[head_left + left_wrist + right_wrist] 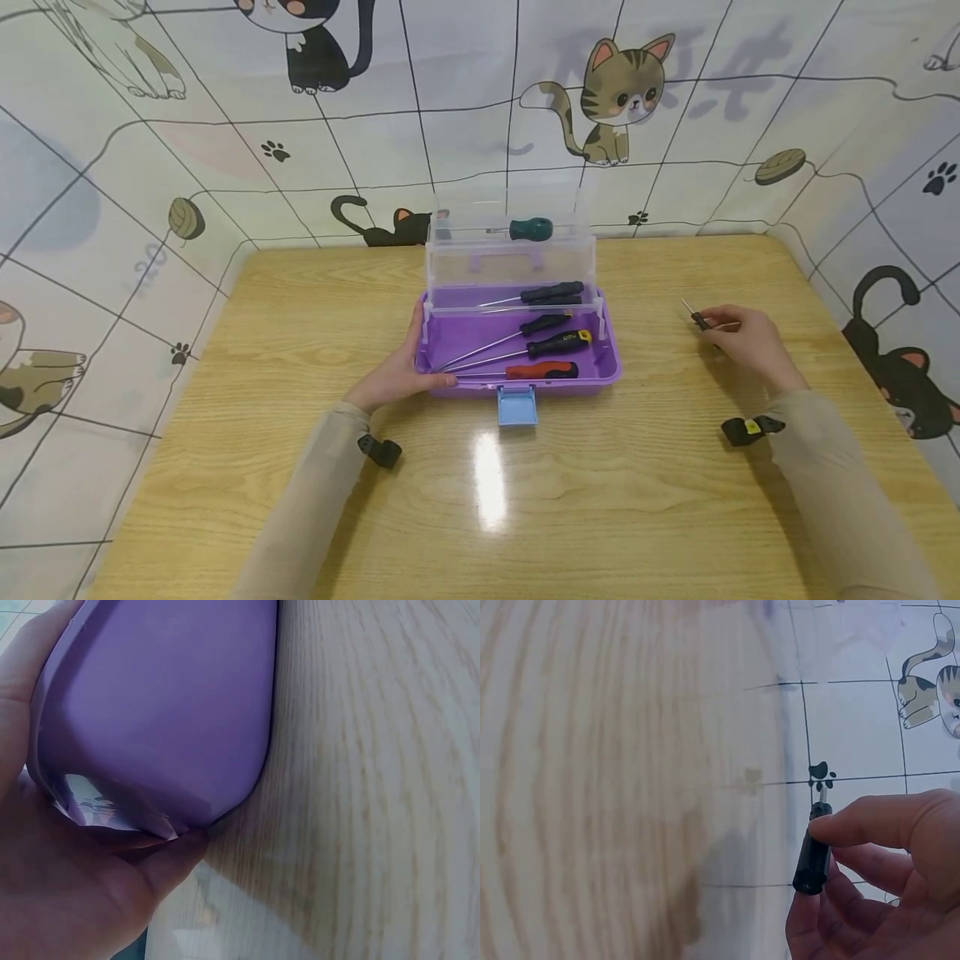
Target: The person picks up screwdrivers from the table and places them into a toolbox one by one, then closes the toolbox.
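Observation:
A purple toolbox [612, 360] stands at the middle of the table in the head view, its clear lid [450, 268] raised. My left hand [392, 373] grips its left end; the left wrist view has the thumb and fingers around the purple wall [172, 705]. Off to the right of the box, my right hand [753, 340] pinches a small black screwdriver [814, 859] between thumb and fingers above the table. Its thin metal tip points away from me. Inside the box lie several screwdrivers, among them a red-and-black one [542, 370] and a black-and-yellow one [558, 343].
Behind the clear lid's near part, a green-handled screwdriver [531, 229] lies at the far side. A blue latch [517, 407] hangs down at the box's front. The wooden table [637, 492] is bordered by a cat-patterned cloth [465, 142] at the back and sides.

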`<state>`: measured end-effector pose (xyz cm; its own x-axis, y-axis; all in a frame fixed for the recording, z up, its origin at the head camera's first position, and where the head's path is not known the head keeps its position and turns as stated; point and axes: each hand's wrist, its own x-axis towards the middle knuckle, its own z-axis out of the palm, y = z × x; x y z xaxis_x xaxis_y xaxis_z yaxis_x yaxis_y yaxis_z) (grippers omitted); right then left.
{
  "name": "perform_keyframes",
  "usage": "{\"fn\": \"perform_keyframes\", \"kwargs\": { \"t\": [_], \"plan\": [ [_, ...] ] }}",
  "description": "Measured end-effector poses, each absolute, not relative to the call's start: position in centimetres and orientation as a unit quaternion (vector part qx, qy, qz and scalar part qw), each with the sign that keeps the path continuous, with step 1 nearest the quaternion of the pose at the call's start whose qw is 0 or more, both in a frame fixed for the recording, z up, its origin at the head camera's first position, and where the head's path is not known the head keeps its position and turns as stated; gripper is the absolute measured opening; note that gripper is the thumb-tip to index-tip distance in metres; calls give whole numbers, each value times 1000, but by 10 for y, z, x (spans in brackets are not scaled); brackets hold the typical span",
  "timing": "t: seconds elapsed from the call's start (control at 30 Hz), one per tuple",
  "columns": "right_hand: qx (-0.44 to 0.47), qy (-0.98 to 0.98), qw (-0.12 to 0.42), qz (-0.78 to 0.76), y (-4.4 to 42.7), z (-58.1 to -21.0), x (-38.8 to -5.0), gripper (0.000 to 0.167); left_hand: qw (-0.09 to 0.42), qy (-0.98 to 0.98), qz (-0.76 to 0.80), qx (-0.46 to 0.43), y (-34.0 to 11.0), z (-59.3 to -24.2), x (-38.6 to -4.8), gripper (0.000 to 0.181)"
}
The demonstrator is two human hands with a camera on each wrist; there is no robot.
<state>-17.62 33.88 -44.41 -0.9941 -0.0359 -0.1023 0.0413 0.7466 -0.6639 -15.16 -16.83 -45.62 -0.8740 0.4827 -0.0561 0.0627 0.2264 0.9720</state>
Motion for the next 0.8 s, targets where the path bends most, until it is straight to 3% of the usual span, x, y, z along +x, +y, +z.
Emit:
{"fn": "perform_keyframes", "kwargs": {
  "t": [0.8],
  "plan": [
    [-62,938,47,-337,303,-410,-192,31,169,777,580,177,-168,-455,-150,127]
  ]
}}
